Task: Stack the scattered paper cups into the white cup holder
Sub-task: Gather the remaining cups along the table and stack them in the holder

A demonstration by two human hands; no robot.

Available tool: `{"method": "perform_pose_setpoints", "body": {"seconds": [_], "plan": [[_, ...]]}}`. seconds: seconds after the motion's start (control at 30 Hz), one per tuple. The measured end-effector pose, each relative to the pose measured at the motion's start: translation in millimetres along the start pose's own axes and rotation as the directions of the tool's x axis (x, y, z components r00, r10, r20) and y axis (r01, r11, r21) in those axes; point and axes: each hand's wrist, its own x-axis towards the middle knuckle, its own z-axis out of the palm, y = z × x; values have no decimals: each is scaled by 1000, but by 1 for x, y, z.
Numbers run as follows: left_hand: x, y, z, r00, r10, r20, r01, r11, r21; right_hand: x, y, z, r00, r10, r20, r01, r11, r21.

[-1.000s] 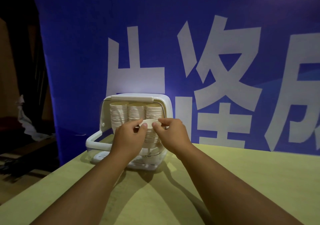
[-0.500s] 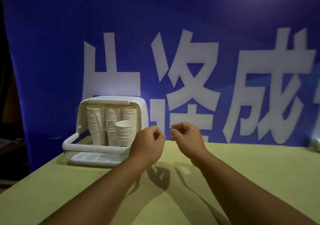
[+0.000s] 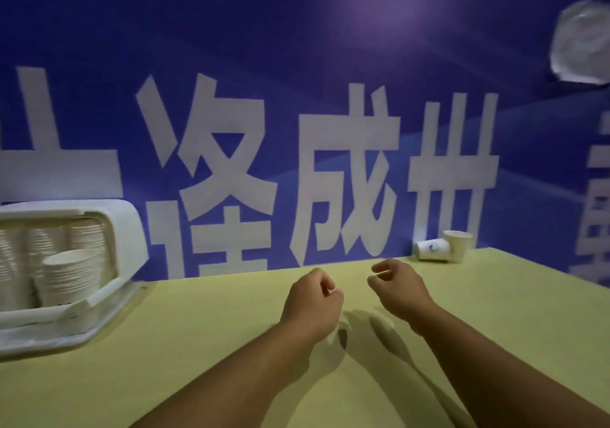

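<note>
The white cup holder (image 3: pixel 128 233) stands at the table's left edge, its front open, with several stacks of paper cups inside; the nearest stack (image 3: pixel 69 276) sits at the front. Two loose paper cups rest at the far right by the banner: one lying on its side (image 3: pixel 432 249), one upright (image 3: pixel 458 244) behind it. My left hand (image 3: pixel 313 302) hovers over the middle of the table with its fingers curled in, holding nothing. My right hand (image 3: pixel 396 284) is beside it, fingers loosely curled, also holding nothing. Both hands are well apart from the holder and the loose cups.
The yellow-green table (image 3: pixel 198 345) runs from the holder to the right edge. A blue banner (image 3: pixel 297 48) with large white characters stands right behind it. A crumpled clear plastic piece (image 3: pixel 581 41) hangs at the upper right.
Both hands let go of the cup they set on the front stack and drew back. My view swung right, so the holder slid to the left edge and two loose cups came into sight.
</note>
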Motion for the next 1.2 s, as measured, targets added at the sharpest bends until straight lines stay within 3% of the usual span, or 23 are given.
{"method": "perform_pose_setpoints", "body": {"seconds": [0.1,0.17,0.27,0.4,0.7,0.9,1.03,1.2], "plan": [[4,15,52,998,-4,55,0,998,62,12,49,-34,995,48,90,-21,960,-280],[13,22,83,996,15,83,-27,989,143,23,80,-52,980,95,172,7,859,-512],[30,30,122,992,52,118,-80,966,244,49,113,-73,965,191,181,-32,769,-639],[60,40,170,972,146,186,-209,898,386,97,140,-90,966,234,112,-117,777,-619],[161,58,259,864,370,341,-493,762,421,211,185,-112,967,237,-92,-252,853,-456],[224,62,309,869,383,313,-491,749,446,254,200,-112,964,238,-117,-265,889,-374],[247,60,325,860,350,371,-489,772,407,259,209,-109,974,104,-202,-176,908,-381],[246,57,327,877,425,225,-481,790,381,256,208,-109,962,-56,-266,-95,847,-524]]}}
